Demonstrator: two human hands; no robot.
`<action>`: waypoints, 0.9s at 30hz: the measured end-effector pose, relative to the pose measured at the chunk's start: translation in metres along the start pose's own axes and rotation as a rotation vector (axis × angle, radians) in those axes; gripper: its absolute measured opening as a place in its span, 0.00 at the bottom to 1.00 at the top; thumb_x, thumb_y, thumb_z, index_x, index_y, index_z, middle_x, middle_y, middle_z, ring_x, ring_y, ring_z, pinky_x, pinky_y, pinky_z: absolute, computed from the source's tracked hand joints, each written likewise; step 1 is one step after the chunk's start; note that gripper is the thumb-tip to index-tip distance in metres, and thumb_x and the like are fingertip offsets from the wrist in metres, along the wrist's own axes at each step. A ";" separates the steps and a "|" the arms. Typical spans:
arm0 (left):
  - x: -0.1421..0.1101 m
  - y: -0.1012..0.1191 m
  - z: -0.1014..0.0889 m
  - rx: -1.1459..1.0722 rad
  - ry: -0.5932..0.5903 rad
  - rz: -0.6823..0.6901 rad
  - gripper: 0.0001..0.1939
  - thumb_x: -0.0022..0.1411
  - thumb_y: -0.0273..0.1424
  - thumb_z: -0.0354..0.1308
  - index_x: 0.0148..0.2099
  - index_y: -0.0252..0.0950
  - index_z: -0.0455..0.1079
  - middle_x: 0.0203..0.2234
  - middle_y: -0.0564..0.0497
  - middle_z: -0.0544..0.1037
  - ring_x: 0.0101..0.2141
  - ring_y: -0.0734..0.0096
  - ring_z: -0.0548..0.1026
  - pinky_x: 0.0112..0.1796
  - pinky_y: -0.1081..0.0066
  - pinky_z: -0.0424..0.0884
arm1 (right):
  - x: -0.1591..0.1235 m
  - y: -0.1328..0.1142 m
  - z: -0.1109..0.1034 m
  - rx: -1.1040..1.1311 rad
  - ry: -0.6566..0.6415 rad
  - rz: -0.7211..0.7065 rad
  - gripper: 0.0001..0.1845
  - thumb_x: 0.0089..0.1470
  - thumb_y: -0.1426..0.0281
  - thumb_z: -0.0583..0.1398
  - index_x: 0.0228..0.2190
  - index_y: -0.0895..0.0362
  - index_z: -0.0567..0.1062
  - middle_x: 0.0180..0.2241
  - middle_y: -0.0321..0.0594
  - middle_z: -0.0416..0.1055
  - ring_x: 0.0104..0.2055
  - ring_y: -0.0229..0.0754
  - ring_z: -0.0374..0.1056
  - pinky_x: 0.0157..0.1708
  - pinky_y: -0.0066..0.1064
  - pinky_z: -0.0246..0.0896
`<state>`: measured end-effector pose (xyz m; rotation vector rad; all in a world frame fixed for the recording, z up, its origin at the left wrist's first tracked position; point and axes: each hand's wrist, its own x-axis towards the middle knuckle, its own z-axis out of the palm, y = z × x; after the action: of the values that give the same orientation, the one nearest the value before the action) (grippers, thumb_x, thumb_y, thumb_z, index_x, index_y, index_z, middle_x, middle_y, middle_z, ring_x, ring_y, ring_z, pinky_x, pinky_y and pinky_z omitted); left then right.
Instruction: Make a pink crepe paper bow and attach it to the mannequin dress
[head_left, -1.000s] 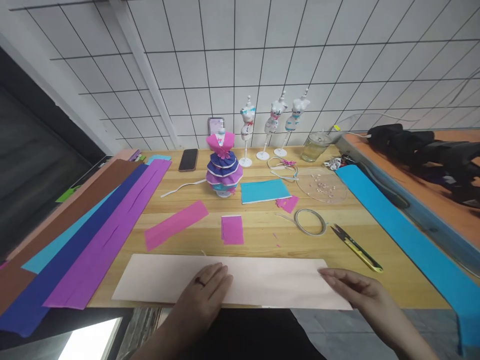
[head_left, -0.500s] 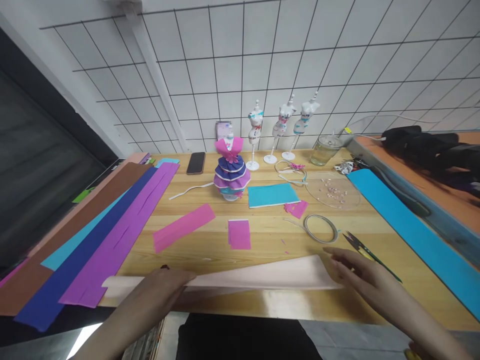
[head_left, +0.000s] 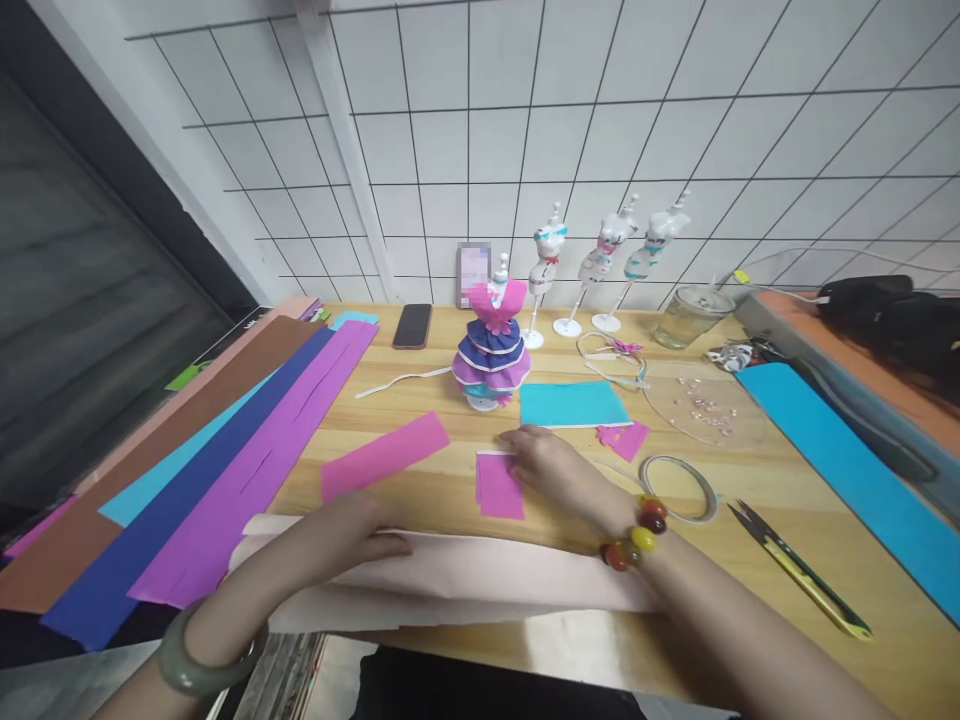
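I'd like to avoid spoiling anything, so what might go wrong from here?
The pale paper lies loosely folded along the table's near edge, partly under the left hand; it could crease or slip off. The snips lie with their tips apart beside the right forearm, so a sweep back might catch them. The glass holds liquid; a knock could wet the blue paper.

The left hand (head_left: 349, 535) is upon the long pale sheet (head_left: 480, 572); the right hand (head_left: 551, 468) reaches over the small pink pieces (head_left: 501, 490).
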<state>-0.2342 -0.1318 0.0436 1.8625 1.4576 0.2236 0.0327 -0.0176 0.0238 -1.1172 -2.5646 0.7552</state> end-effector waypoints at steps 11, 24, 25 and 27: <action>0.024 -0.018 -0.002 0.321 0.168 -0.030 0.16 0.61 0.40 0.44 0.30 0.36 0.66 0.27 0.50 0.73 0.28 0.67 0.68 0.28 0.72 0.54 | 0.016 0.009 0.012 0.062 -0.115 0.070 0.09 0.41 0.81 0.53 0.19 0.57 0.67 0.20 0.32 0.64 0.22 0.33 0.58 0.22 0.24 0.47; 0.050 -0.024 0.002 0.412 0.475 0.102 0.13 0.61 0.34 0.47 0.40 0.34 0.70 0.35 0.44 0.75 0.40 0.59 0.69 0.41 0.61 0.61 | -0.003 0.004 -0.009 0.643 0.224 0.232 0.09 0.49 0.67 0.58 0.34 0.56 0.68 0.27 0.36 0.69 0.30 0.39 0.66 0.31 0.31 0.59; 0.053 -0.018 0.006 0.339 0.548 0.105 0.14 0.59 0.35 0.50 0.43 0.34 0.69 0.39 0.43 0.74 0.43 0.57 0.68 0.44 0.59 0.60 | -0.007 0.002 -0.011 0.773 0.241 0.245 0.12 0.48 0.66 0.59 0.37 0.56 0.67 0.27 0.36 0.69 0.30 0.39 0.67 0.32 0.32 0.61; 0.059 0.000 0.019 0.061 0.614 0.102 0.20 0.55 0.38 0.56 0.48 0.34 0.67 0.43 0.41 0.72 0.47 0.56 0.66 0.47 0.58 0.59 | -0.015 -0.002 -0.012 0.960 0.274 0.263 0.17 0.47 0.65 0.61 0.39 0.56 0.67 0.26 0.34 0.68 0.28 0.37 0.67 0.32 0.31 0.62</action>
<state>-0.2036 -0.0879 0.0129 2.0175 1.7752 0.8710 0.0460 -0.0255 0.0348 -1.0836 -1.4959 1.5267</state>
